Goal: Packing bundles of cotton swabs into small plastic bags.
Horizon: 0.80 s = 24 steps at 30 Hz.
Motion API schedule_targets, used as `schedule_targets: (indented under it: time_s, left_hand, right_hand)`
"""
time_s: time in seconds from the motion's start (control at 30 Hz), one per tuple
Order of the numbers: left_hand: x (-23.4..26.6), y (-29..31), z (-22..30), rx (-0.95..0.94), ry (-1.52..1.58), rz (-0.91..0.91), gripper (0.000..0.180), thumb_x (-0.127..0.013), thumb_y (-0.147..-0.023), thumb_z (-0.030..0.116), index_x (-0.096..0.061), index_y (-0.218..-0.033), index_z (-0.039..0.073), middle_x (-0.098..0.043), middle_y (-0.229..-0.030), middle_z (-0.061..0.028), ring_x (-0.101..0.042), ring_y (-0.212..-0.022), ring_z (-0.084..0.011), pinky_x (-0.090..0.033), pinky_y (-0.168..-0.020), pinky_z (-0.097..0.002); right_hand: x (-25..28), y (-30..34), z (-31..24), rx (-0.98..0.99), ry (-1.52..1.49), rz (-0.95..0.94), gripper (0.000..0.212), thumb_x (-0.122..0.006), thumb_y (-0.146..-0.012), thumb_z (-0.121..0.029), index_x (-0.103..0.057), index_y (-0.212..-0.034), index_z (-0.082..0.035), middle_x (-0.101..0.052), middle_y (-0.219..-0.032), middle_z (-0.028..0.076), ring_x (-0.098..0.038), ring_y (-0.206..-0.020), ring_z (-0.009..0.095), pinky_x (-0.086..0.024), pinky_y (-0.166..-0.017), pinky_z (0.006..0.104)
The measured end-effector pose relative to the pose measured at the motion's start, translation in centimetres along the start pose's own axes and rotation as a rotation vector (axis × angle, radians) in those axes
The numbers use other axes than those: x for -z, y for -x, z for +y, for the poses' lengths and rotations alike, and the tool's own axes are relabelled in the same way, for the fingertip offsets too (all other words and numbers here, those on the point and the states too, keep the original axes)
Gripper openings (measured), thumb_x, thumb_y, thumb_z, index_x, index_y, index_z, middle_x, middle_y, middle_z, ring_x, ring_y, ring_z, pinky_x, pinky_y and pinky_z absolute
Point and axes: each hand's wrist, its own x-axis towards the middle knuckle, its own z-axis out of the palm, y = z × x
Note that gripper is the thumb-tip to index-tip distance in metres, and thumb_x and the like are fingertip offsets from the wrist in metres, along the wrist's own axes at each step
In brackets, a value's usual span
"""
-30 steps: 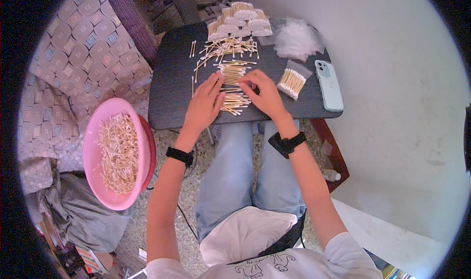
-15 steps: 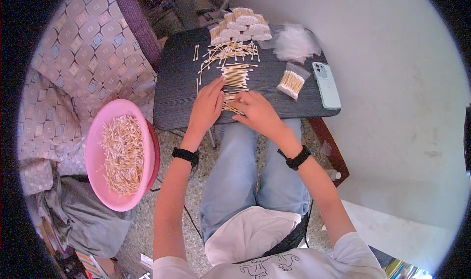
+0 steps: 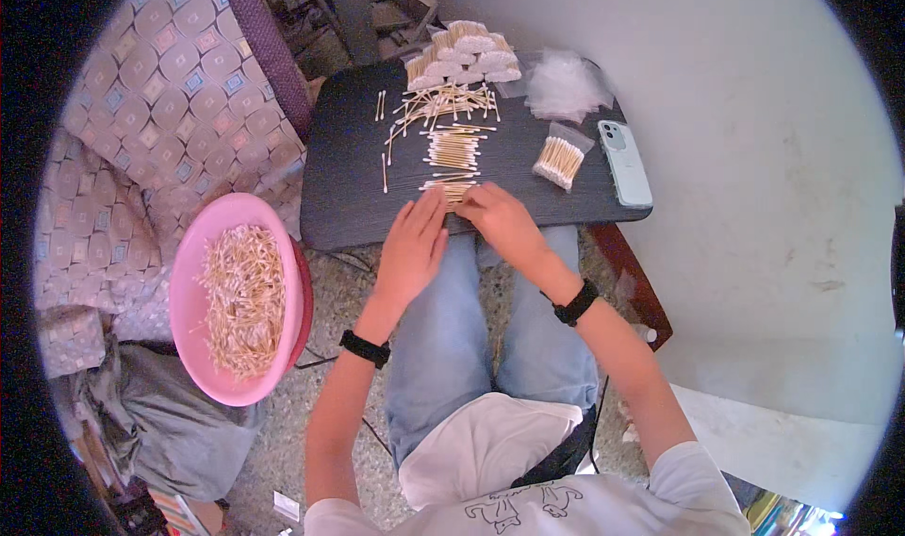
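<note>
Near the front edge of the dark table, a small row of cotton swabs (image 3: 451, 189) lies crosswise between my hands. My left hand (image 3: 413, 244) has its fingers stretched out, their tips against the left ends of the row. On the other side, my right hand (image 3: 504, 223) has its fingers bent and closed over the swabs at the right ends; its thumb is mostly hidden. Just beyond lies a neat stack of parallel cotton swabs (image 3: 453, 148). Farther back, a loose heap of cotton swabs (image 3: 441, 105) points in many directions.
Bagged swab bundles (image 3: 464, 53) are piled at the table's (image 3: 344, 197) back. Clear plastic bags (image 3: 564, 85), one filled swab bag (image 3: 563, 157) and a pale phone (image 3: 625, 164) lie to the right. A pink basin (image 3: 189, 319) of swabs stands at left; a wall (image 3: 754, 159) rises at right.
My left hand has slid nearer to me, away from the neat stack. The fingers of my right hand have drawn in over the near row. The view has shifted slightly.
</note>
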Motion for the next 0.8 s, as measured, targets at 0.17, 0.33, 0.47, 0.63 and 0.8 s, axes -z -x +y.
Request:
schedule_targets:
  time_s: [0.17,0.33,0.47,0.63,0.8]
  left_hand:
    - [-0.3,1.1,1.0,0.023,-0.196,-0.01,0.046,-0.05,-0.089,0.015,-0.043,-0.132,-0.001,-0.038,-0.142,-0.0126,-0.035,-0.132,-0.0243,-0.027,-0.109,-0.0415]
    - [-0.8,1.3,1.9,0.074,-0.171,-0.018,0.049,-0.048,-0.09,0.015,-0.039,-0.135,-0.002,-0.036,-0.144,-0.0139,-0.033,-0.134,-0.0268,-0.025,-0.111,-0.0414]
    - [-1.3,1.7,2.4,0.11,-0.204,-0.009,0.05,-0.049,-0.09,0.015,-0.039,-0.135,-0.003,-0.036,-0.143,-0.0164,-0.033,-0.134,-0.0277,-0.025,-0.111,-0.0411]
    - [-1.6,2.4,3.0,0.129,-0.239,-0.004,0.051,-0.05,-0.088,0.014,-0.039,-0.135,-0.003,-0.036,-0.142,-0.0183,-0.034,-0.133,-0.0283,-0.026,-0.111,-0.0413]
    - [-1.5,2.5,3.4,0.141,-0.211,0.028,0.05,-0.052,-0.087,0.013,-0.041,-0.133,-0.003,-0.038,-0.141,-0.018,-0.035,-0.133,-0.0284,-0.029,-0.11,-0.0417]
  right_hand:
    - [-0.1,0.1,-0.5,-0.03,-0.006,-0.008,0.02,-0.056,-0.074,-0.01,-0.065,-0.09,-0.004,-0.056,-0.089,0.008,-0.057,-0.089,0.025,-0.05,-0.077,0.0351]
    - [-0.4,1.0,-1.1,-0.04,0.024,0.024,0.021,-0.055,-0.075,-0.009,-0.063,-0.092,0.0,-0.057,-0.091,0.01,-0.057,-0.092,0.026,-0.051,-0.079,0.035]
    - [-0.5,1.8,-1.8,-0.06,0.07,0.009,0.034,-0.056,-0.073,-0.003,-0.061,-0.106,0.001,-0.057,-0.107,0.01,-0.055,-0.102,0.026,-0.05,-0.084,0.0335]
    - [-0.5,2.5,-2.3,-0.041,0.093,-0.01,0.035,-0.054,-0.075,-0.007,-0.058,-0.107,0.005,-0.055,-0.107,0.012,-0.053,-0.104,0.027,-0.049,-0.088,0.034]
    - [-0.3,2.9,-2.5,-0.044,0.1,-0.011,0.038,-0.052,-0.075,-0.007,-0.056,-0.111,0.006,-0.054,-0.114,0.013,-0.051,-0.11,0.027,-0.046,-0.094,0.0335]
